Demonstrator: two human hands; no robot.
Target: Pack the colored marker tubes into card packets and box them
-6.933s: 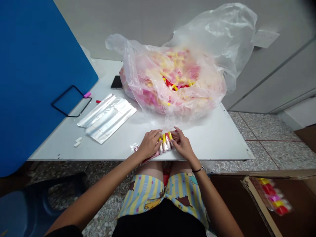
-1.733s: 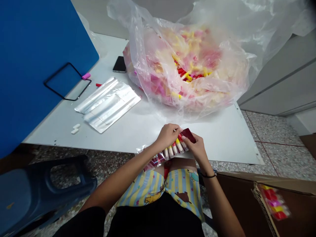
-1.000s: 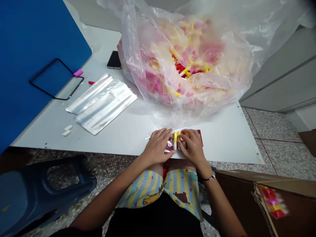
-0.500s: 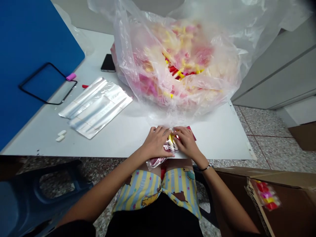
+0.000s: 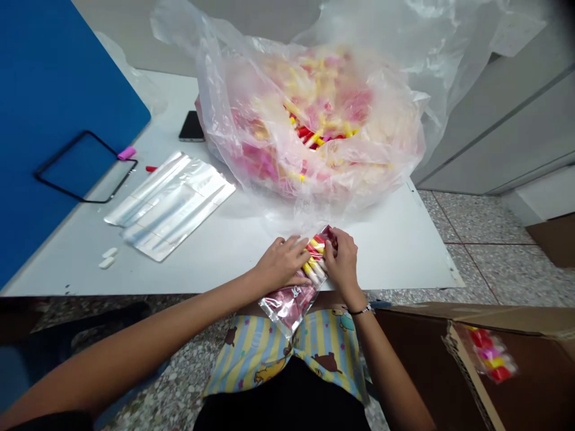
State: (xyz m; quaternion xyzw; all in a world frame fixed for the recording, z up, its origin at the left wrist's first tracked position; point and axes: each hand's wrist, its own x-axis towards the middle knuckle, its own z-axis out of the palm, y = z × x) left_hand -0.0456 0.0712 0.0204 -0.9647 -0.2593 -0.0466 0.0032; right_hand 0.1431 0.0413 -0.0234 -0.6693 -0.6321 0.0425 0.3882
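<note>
A clear plastic packet (image 5: 291,299) with red, yellow and white tubes in it lies at the table's front edge, its lower end hanging over my lap. My left hand (image 5: 284,261) rests on the packet's left side, fingers curled over the tubes. At the packet's upper right corner, my right hand (image 5: 342,256) pinches the plastic between thumb and fingers. Behind both hands a large translucent bag (image 5: 314,137) stands full of red, yellow and pink tubes.
Flat clear bags (image 5: 175,206) lie on the left of the white table (image 5: 215,263), near a phone (image 5: 192,127), two white pieces (image 5: 108,257) and a black frame (image 5: 85,167). A cardboard box (image 5: 422,359) holding a filled packet (image 5: 489,354) stands at lower right.
The packet now lies more exposed between my hands and reaches further over my lap. My right hand has moved to its upper corner. The whole view has shifted slightly.
</note>
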